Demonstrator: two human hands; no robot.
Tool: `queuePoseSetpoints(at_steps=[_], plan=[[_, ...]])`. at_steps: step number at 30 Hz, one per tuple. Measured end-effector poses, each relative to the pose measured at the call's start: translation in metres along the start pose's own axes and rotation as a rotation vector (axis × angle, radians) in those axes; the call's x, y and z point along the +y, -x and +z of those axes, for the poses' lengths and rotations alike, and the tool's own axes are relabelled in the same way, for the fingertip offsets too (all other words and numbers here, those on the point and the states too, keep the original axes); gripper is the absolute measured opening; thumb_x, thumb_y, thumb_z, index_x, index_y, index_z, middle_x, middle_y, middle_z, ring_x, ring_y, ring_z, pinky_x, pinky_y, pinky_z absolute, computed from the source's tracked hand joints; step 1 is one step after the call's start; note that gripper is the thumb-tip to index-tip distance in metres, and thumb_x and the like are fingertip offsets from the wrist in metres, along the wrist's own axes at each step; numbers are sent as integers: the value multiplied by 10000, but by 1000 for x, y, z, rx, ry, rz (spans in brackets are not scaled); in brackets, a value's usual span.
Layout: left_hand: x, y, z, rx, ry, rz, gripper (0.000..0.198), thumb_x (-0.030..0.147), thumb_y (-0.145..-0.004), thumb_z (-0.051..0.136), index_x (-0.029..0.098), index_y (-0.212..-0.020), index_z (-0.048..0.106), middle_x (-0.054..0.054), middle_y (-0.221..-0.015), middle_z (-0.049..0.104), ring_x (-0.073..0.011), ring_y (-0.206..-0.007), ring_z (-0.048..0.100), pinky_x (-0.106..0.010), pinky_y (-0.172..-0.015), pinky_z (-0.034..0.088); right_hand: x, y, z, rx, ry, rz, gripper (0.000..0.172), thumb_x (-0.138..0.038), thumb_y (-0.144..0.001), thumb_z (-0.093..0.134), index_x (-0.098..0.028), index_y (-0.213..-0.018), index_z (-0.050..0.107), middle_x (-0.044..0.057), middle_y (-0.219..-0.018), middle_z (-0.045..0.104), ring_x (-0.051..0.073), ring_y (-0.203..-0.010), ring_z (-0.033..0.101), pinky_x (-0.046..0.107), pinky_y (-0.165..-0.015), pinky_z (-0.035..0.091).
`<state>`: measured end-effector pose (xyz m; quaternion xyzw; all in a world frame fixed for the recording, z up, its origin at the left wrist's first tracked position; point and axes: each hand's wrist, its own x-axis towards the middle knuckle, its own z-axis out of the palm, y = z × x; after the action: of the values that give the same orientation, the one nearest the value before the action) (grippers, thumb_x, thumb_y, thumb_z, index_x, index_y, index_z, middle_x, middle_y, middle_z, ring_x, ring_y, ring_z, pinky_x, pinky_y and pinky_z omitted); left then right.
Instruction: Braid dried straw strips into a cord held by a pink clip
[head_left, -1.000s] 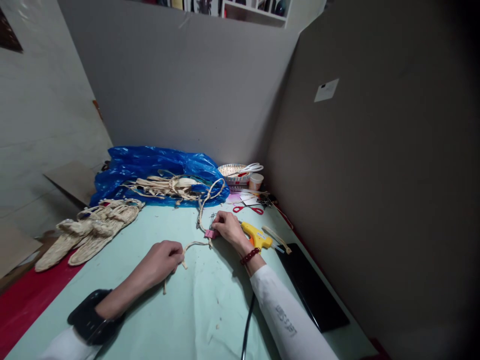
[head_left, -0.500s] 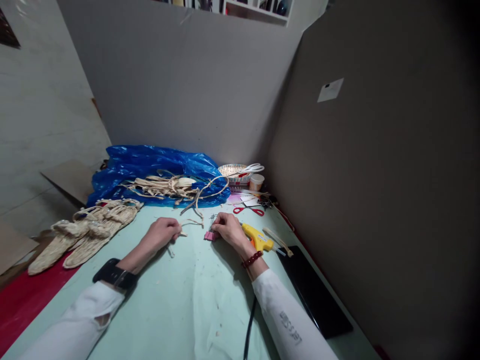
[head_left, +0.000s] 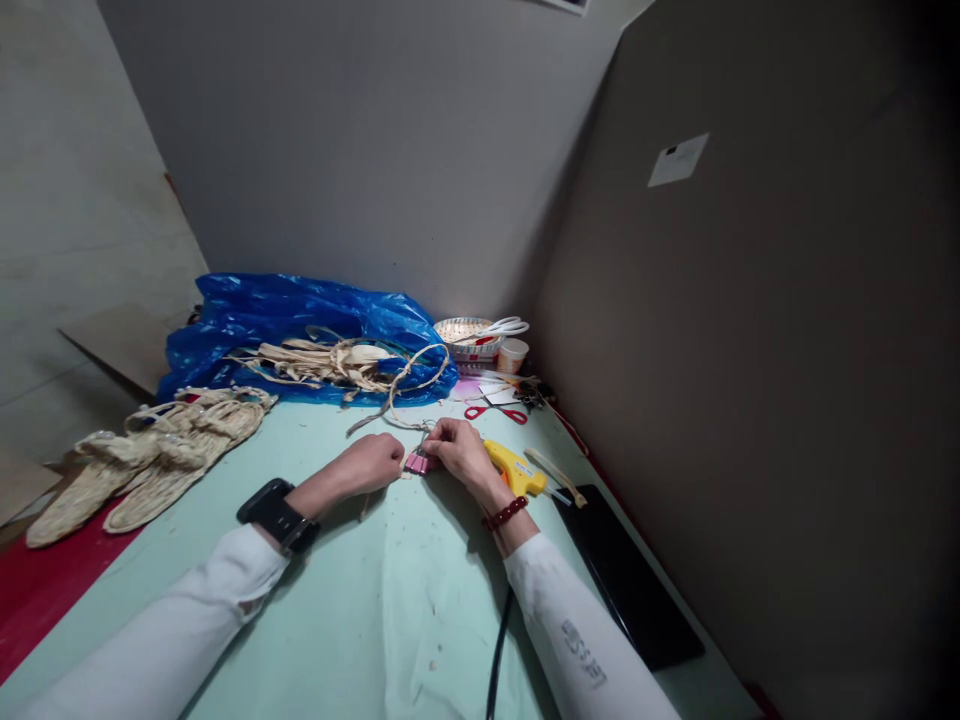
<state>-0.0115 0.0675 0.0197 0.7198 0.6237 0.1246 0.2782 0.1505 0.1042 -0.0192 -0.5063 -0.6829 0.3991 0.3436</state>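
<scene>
My left hand [head_left: 377, 460] is closed in a loose fist around a thin straw cord. One end of that straw cord [head_left: 364, 508] hangs out below the fist. Close by on its right, my right hand [head_left: 459, 450] pinches the wire handles of a pink binder clip [head_left: 416, 463]. The clip sits between the two hands, just over the pale green tabletop [head_left: 427, 590]; whether it grips the cord is too small to make out. Beside the right wrist lies a yellow glue gun [head_left: 517, 468].
Straw strands [head_left: 315, 362] lie on a blue plastic bag [head_left: 300, 295] at the back. Woven slippers [head_left: 184, 450] stand left. Red-handled scissors [head_left: 513, 414], a basket [head_left: 459, 328] and a paper cup [head_left: 512, 354] are beyond my right hand. A black panel [head_left: 637, 590] lies right; a black cable [head_left: 497, 650] runs forward.
My left hand has moved right with the cord, close up to the binder clip. My right hand stays nearly in place, still pinching the clip. The view has tilted slightly down.
</scene>
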Motion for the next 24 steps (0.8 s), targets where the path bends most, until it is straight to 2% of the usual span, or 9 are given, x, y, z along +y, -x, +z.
queuePoseSetpoints(at_steps=[5,10,17,24], plan=[[-5,-5,-3,-163,43,-3,82,175,-518,480,200,-443,459,23,-442,471,-143,-491,408,-273,-520,240,-3,2,-2,6,3,12,57,-146,-675,612,-169,-644,570,-6,-621,632,133,-622,589,212,-585,428],[-13,0,-2,-228,153,6,69,245,-558,478,194,-515,492,28,-478,489,-140,-506,428,-260,-514,279,-3,1,-1,20,14,18,46,-138,-663,611,-169,-645,583,-10,-615,631,129,-613,584,211,-590,426],[-9,8,3,-201,198,-18,98,288,-583,487,196,-554,470,35,-501,499,-133,-517,431,-258,-532,298,-6,2,-1,39,42,33,56,-120,-660,605,-170,-637,593,-8,-603,635,130,-606,584,210,-576,406],[-11,-4,12,-115,137,-67,90,265,-569,496,204,-521,452,37,-458,447,-132,-493,392,-266,-501,246,-17,8,-6,54,82,39,98,-97,-662,605,-174,-602,588,-3,-583,636,135,-606,577,214,-570,376]])
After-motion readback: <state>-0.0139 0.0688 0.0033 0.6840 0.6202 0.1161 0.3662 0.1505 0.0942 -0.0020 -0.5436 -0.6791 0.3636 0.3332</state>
